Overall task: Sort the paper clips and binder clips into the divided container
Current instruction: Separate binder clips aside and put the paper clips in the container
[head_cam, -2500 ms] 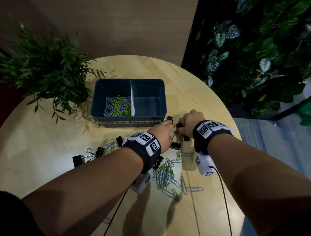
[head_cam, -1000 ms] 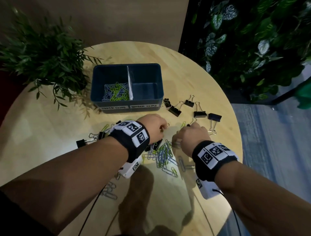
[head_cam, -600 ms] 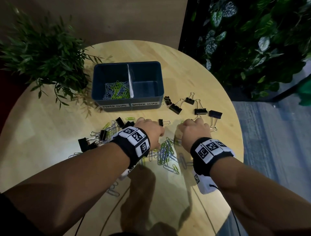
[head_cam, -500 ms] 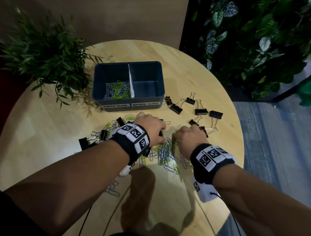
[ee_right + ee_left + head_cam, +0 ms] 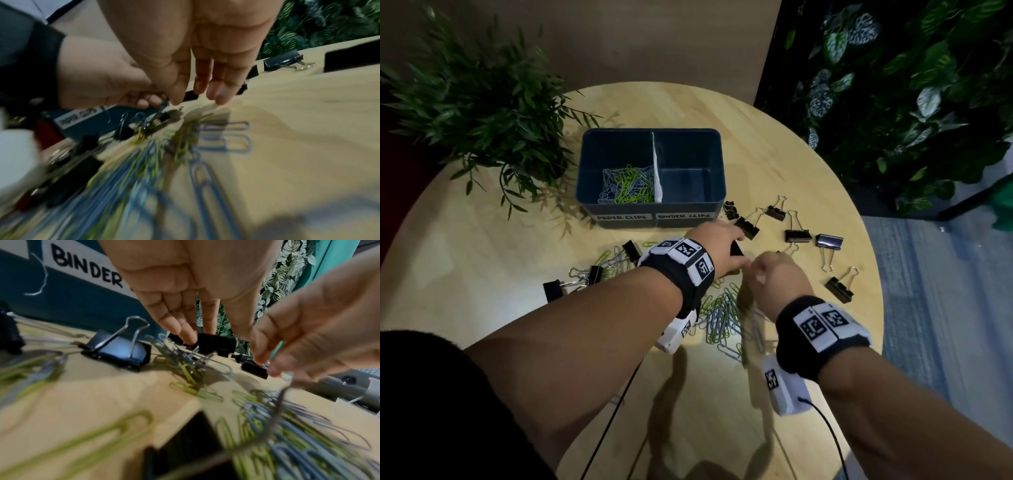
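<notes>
My left hand (image 5: 717, 253) pinched black binder clip (image 5: 214, 344), paper clips snagged on its handles. Right hand (image 5: 774, 277) pinched those clips' wire, just beside. Step: untangling. Next: pull apart, drop clip into empty right half of box (image 5: 688, 209) ahead of fingers.

In the head view, part of the loose pile of green and blue wire paper clips (image 5: 722, 315) is being covered by both wrists, and the small black metal binder clip (image 5: 216, 344) at the left hand (image 5: 717, 250) is being largely hidden by its fingers. In the right wrist view the near clips are being smeared by motion blur. What is being held in the right hand (image 5: 774, 281) is too blurred to tell.
</notes>
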Available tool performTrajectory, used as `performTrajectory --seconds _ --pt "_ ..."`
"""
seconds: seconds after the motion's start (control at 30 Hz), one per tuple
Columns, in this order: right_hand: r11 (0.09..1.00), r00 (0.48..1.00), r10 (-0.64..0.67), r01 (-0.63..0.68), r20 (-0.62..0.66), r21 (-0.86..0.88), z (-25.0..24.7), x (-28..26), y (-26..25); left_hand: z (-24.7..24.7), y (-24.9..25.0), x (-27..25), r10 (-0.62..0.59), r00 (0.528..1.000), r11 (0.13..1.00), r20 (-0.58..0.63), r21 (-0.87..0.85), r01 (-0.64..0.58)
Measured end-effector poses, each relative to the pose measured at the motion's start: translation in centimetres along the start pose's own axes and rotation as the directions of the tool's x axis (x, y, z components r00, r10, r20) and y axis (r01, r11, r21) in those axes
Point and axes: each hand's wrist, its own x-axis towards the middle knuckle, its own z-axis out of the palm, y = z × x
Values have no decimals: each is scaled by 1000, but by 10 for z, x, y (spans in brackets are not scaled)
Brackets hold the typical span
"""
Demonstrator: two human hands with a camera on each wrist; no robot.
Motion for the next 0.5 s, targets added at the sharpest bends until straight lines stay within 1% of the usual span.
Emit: performTrajectory --seconds 0.03,0.07,0.13,0.23,0.33,0.5 --pt "998 999 27 -24 -42 65 -5 5 -4 1 -3 -2 3 1000 1000 4 -10 -3" --pt "993 998 45 -40 -49 109 -9 10 -7 1 -6 -3 6 1000 1000 -1 -25 -6" --pt "990 998 58 -58 -2 131 -12 22 -15 2 -12 -7 2 999 998 -41 -61 -4" --pt "999 996 35 -37 82 25 -8 37 -24 2 -20 -11 -27 996 997 -85 -77 20" --pt "998 992 -19 26 121 -55 -7 42 -30 4 -23 -12 -56 997 998 -47 -45 54" --pt "984 975 -24 61 222 -164 -16 45 -35 0 -26 -15 -78 997 995 24 60 76"
